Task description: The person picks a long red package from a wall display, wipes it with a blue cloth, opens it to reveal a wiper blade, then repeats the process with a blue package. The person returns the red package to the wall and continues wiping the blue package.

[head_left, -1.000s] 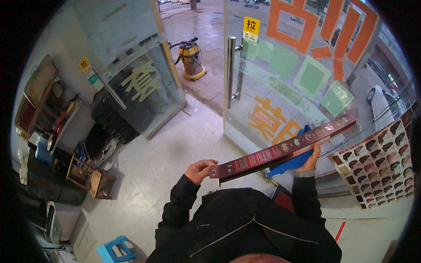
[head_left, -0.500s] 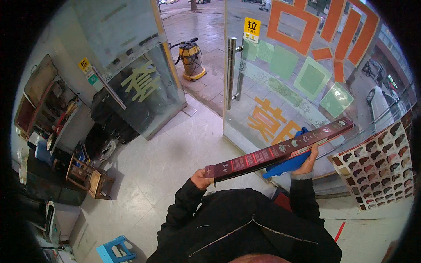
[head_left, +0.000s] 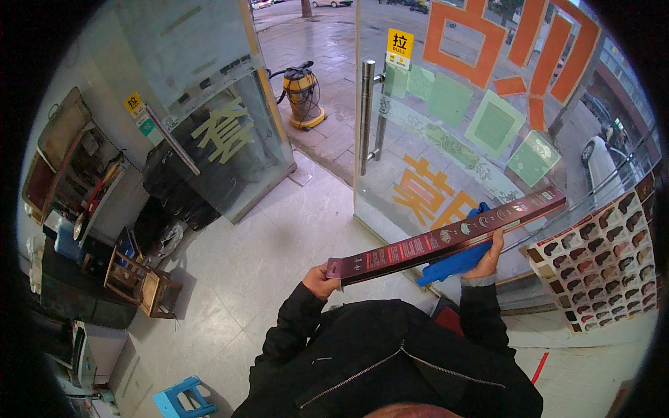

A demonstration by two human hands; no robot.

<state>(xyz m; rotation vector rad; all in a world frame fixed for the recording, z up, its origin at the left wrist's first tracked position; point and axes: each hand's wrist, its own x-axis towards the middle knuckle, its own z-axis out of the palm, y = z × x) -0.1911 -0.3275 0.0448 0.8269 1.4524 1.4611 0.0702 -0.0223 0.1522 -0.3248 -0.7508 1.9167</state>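
Observation:
A long, narrow, dark-red cardboard box (head_left: 433, 241) printed with small pictures lies slantwise across both my hands, its right end higher in the view. My left hand (head_left: 319, 281) is closed around its left end. Toward the other end, my right hand (head_left: 490, 256) grips it from the near side, with the fingers partly hidden beneath. A blue item (head_left: 453, 264), perhaps cloth or soft plastic, shows below the box beside my right hand; I cannot tell whether that hand holds it as well.
A glass door (head_left: 446, 150) with a long metal handle stands just beyond the box. Left are another glass door (head_left: 230, 139), a wooden chair (head_left: 146, 282) and a blue stool (head_left: 182, 398). Through the doorway stands a yellow-black vacuum cleaner (head_left: 302, 97). A sample poster (head_left: 603, 261) hangs right.
The box has shifted very slightly to the right, and its printed face has turned a little. Both hands keep their hold.

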